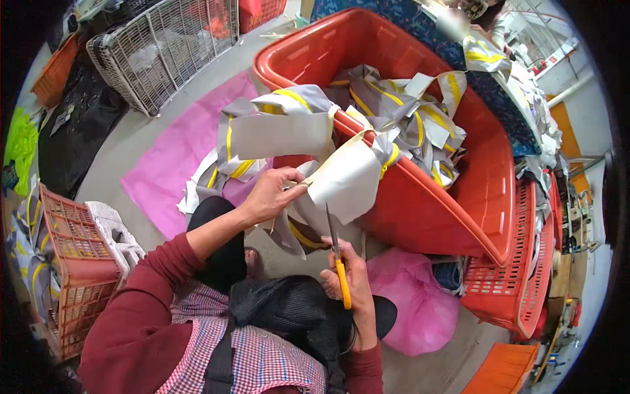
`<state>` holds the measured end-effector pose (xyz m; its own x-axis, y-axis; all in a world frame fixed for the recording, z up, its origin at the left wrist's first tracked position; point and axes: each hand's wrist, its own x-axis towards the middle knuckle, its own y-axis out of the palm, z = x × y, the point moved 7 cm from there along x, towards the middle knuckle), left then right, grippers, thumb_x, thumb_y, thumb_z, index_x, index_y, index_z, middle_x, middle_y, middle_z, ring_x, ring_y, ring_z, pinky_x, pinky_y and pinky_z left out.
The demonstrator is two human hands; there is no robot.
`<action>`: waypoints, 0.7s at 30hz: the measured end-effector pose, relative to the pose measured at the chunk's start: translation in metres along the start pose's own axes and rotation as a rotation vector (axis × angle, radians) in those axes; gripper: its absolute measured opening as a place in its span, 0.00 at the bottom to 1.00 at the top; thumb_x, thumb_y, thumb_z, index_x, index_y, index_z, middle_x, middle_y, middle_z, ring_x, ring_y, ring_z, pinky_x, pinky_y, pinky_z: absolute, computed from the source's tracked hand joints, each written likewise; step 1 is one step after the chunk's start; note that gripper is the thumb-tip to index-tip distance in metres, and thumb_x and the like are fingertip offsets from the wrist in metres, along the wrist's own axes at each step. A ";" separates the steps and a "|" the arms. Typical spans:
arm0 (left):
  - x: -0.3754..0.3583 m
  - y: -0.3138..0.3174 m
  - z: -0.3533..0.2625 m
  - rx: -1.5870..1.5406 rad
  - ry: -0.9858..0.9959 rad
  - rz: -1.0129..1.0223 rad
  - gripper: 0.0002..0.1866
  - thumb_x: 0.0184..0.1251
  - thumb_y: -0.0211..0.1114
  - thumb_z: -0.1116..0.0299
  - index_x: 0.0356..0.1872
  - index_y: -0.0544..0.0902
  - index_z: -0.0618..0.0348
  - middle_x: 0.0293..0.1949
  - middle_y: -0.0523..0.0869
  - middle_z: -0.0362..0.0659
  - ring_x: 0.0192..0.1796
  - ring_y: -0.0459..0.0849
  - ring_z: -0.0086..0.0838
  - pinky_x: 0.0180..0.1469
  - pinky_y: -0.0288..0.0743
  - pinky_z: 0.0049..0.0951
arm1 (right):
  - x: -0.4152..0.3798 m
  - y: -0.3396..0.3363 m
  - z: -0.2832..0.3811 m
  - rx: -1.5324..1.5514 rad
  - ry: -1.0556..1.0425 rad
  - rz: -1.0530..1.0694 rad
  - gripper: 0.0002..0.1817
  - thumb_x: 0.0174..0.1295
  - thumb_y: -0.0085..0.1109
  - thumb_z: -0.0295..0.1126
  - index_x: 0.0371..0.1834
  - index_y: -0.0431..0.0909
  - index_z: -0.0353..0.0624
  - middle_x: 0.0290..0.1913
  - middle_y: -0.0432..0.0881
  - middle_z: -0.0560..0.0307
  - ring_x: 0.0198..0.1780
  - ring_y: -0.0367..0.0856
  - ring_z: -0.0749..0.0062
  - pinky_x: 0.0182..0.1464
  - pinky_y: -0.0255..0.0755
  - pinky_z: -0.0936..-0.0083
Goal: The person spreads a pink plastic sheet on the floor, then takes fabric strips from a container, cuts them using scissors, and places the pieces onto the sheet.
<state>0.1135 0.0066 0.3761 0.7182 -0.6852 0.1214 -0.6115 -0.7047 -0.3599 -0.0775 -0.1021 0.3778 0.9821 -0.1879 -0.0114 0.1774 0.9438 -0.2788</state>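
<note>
My left hand [274,194] pinches the edge of a white fabric piece [348,177], which drapes over the near rim of a red plastic tub [426,210]. In my right hand [348,272] is a pair of scissors [342,279] with yellow handles, its blades pointing up close to the lower edge of that piece. Grey and white fabric pieces with yellow strips [420,111] fill the tub, and more hang over its rim in front of me. Below my left hand a grey piece with a yellow strip [302,236] hangs down.
Pink plastic sheeting [177,151] lies on the floor at left, with a pink bag [413,302] right of my knees. An orange crate [82,262] stands at left, a wire basket [167,56] behind. Red baskets [512,262] are stacked at right. Another person's hand is at the upper right.
</note>
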 end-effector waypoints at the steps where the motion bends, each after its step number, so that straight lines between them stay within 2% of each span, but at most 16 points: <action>1: -0.009 -0.006 -0.005 -0.045 0.004 -0.013 0.11 0.63 0.64 0.67 0.39 0.82 0.67 0.33 0.84 0.46 0.37 0.81 0.27 0.42 0.73 0.29 | -0.005 0.006 0.011 0.020 -0.035 0.005 0.32 0.51 0.72 0.32 0.60 0.70 0.42 0.47 0.80 0.55 0.33 0.69 0.75 0.41 0.70 0.78; 2: -0.017 -0.012 -0.011 -0.093 0.013 -0.023 0.11 0.63 0.63 0.68 0.40 0.83 0.67 0.34 0.83 0.49 0.37 0.82 0.31 0.42 0.74 0.30 | -0.011 0.011 0.022 0.009 -0.056 -0.003 0.32 0.51 0.72 0.32 0.60 0.70 0.42 0.47 0.80 0.55 0.33 0.69 0.75 0.41 0.70 0.78; 3: -0.023 -0.018 -0.025 -0.056 0.125 -0.043 0.11 0.63 0.63 0.69 0.40 0.82 0.67 0.35 0.83 0.47 0.38 0.81 0.30 0.42 0.73 0.30 | -0.018 0.014 0.031 -0.052 -0.075 -0.016 0.31 0.52 0.71 0.32 0.59 0.70 0.42 0.45 0.79 0.56 0.32 0.69 0.75 0.40 0.70 0.78; 5: -0.034 -0.030 -0.045 -0.010 0.183 -0.053 0.11 0.64 0.63 0.68 0.40 0.82 0.67 0.34 0.82 0.47 0.38 0.81 0.30 0.42 0.73 0.30 | -0.032 0.019 0.050 -0.132 -0.103 -0.035 0.30 0.53 0.71 0.32 0.59 0.70 0.41 0.42 0.79 0.56 0.32 0.69 0.75 0.39 0.69 0.78; 10: -0.073 -0.049 -0.074 -0.024 0.276 -0.052 0.11 0.65 0.62 0.67 0.40 0.82 0.67 0.34 0.82 0.47 0.38 0.81 0.31 0.43 0.73 0.29 | -0.062 0.035 0.086 -0.309 0.011 -0.027 0.27 0.57 0.68 0.37 0.58 0.69 0.41 0.28 0.72 0.53 0.30 0.70 0.73 0.35 0.69 0.76; 11: -0.081 -0.052 -0.075 -0.034 0.281 -0.052 0.11 0.65 0.62 0.67 0.40 0.82 0.67 0.34 0.82 0.47 0.38 0.81 0.31 0.43 0.73 0.29 | -0.066 0.038 0.087 -0.334 0.111 -0.012 0.28 0.58 0.67 0.40 0.58 0.68 0.40 0.26 0.72 0.50 0.28 0.72 0.70 0.33 0.70 0.74; 14: -0.101 -0.058 -0.075 -0.095 0.280 -0.053 0.10 0.66 0.61 0.68 0.40 0.81 0.66 0.34 0.82 0.47 0.37 0.81 0.29 0.43 0.73 0.30 | -0.069 0.043 0.087 -0.506 0.038 -0.030 0.27 0.59 0.66 0.40 0.58 0.68 0.40 0.24 0.72 0.52 0.24 0.73 0.72 0.28 0.69 0.75; 15: -0.108 -0.058 -0.074 -0.116 0.239 -0.029 0.10 0.67 0.60 0.69 0.39 0.81 0.66 0.32 0.81 0.43 0.38 0.78 0.25 0.43 0.71 0.27 | -0.070 0.047 0.085 -0.456 0.045 -0.005 0.27 0.60 0.65 0.42 0.57 0.68 0.40 0.24 0.72 0.54 0.23 0.73 0.74 0.26 0.68 0.75; 16: -0.112 -0.060 -0.072 -0.133 0.199 -0.009 0.09 0.68 0.58 0.69 0.39 0.80 0.66 0.31 0.79 0.39 0.39 0.76 0.21 0.44 0.70 0.24 | -0.068 0.050 0.086 -0.458 0.047 0.005 0.27 0.60 0.65 0.42 0.57 0.68 0.40 0.24 0.72 0.54 0.23 0.73 0.74 0.26 0.68 0.75; 19: -0.123 -0.062 -0.068 -0.165 0.197 0.020 0.10 0.69 0.57 0.68 0.39 0.80 0.66 0.30 0.78 0.36 0.38 0.75 0.20 0.42 0.69 0.23 | -0.061 0.063 0.085 -0.345 0.140 0.061 0.26 0.60 0.65 0.42 0.55 0.69 0.39 0.23 0.70 0.55 0.25 0.70 0.75 0.30 0.68 0.75; 21: -0.127 -0.065 -0.068 -0.195 0.145 0.043 0.10 0.70 0.57 0.67 0.40 0.80 0.66 0.30 0.77 0.35 0.37 0.74 0.19 0.41 0.69 0.23 | -0.052 0.065 0.075 -0.295 0.129 0.080 0.25 0.60 0.65 0.41 0.55 0.69 0.39 0.23 0.70 0.56 0.25 0.69 0.76 0.30 0.68 0.76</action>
<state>0.0397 0.1264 0.4469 0.6437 -0.7247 0.2461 -0.7031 -0.6869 -0.1838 -0.1122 -0.0101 0.4326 0.9727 -0.1672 -0.1609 0.0556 0.8412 -0.5379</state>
